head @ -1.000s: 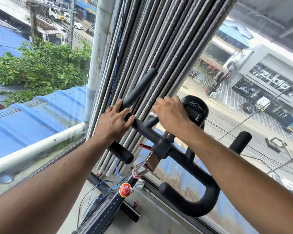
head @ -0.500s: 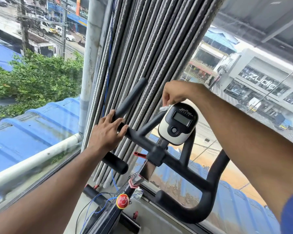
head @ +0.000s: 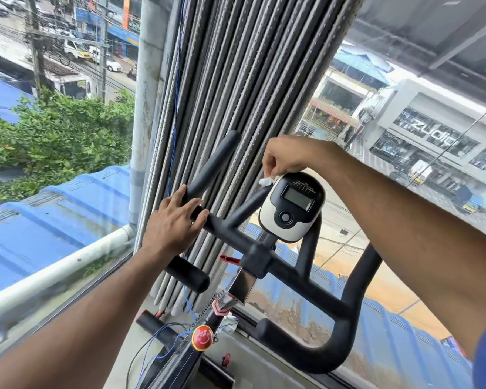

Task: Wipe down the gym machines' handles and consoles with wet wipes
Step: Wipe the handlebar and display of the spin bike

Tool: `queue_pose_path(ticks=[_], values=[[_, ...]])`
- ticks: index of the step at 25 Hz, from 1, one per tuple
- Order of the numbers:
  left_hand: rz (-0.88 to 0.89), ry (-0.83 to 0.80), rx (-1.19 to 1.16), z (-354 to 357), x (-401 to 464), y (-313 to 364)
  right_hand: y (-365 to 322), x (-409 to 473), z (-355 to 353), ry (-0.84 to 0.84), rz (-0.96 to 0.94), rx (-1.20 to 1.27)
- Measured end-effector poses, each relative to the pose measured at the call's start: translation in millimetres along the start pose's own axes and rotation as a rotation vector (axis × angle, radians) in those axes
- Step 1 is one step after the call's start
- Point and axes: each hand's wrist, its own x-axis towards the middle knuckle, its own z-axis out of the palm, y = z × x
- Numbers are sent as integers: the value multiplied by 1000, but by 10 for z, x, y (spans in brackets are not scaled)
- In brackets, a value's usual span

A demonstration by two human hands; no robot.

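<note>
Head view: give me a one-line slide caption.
Right hand pinches a wet wipe against the exercise bike console while left hand rests on the handlebar.

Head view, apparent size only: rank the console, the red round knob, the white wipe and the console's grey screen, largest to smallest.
1. console, clearly largest.
2. grey screen and red round knob: look about alike, and the knob sits nearer the camera, so I won't rank them.
3. white wipe: smallest, but mostly hidden in the right hand.
</note>
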Motion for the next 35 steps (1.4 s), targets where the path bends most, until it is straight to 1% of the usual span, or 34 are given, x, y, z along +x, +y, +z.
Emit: queue_pose_path(ticks=[4,6,8,9,11,13,14,16,18,20,23,24,26,27,29,31,33,35], values=[[-12,-3,-11,7,-29,2,-377,88,340,49,-140,-2],[-17,3,-19,-15,-19,19,-555,131,486,30,-249,-14],[-21,-9,5,-35,-7,35,-587,176,430,41,-343,-13],[-24,-26,32,-39,-8,44,-544,232,341,103,-363,-1],[-35,-68,73,-16,-30,73,-384,381,121,292,-352,13],[-100,-103,40,-55,54,135,-181,607,-44,471,-336,2],[-149,-129,-8,-108,165,173,-99,730,-79,518,-348,-22],[-201,-164,-75,-175,376,218,-26,960,-58,554,-405,-96],[-174,-127,-15,-156,419,234,3,1138,48,621,-470,-127],[-130,-51,94,-116,351,242,73,1223,186,673,-545,-115],[-108,-6,138,-51,358,194,319,1261,316,715,-779,-171],[-108,-1,138,-39,373,196,407,1300,309,744,-827,-183],[-104,23,133,-9,377,170,418,1440,253,826,-829,-164],[-99,26,115,4,375,155,329,1509,242,842,-813,-126],[-87,23,82,21,328,140,90,1550,344,765,-851,-97],[-77,20,64,16,231,107,82,1473,521,713,-1002,-147],[-97,11,56,18,105,71,353,1421,514,784,-1073,-187],[-116,25,69,23,-8,54,556,1500,377,914,-1024,-167]])
